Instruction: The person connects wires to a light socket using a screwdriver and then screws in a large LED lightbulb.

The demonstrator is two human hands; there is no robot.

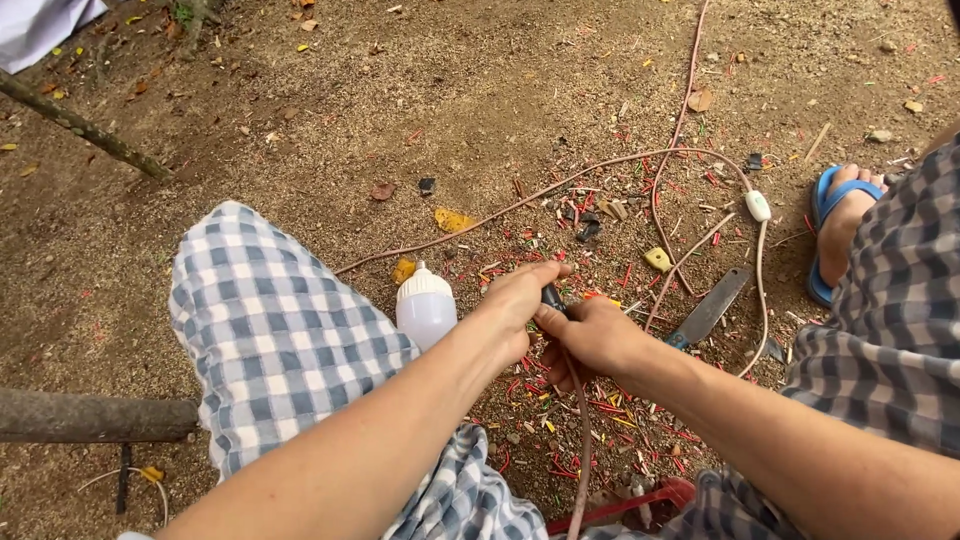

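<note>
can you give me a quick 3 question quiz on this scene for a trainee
1. True or false: both hands meet on one small dark part at the end of a cable.
2. Where is the white bulb? A) on the knee B) on the ground beside the left hand C) in the right hand
3. What lies on the ground just right of the right hand?

Key: 1 true; 2 B; 3 a flat dark blade.
</note>
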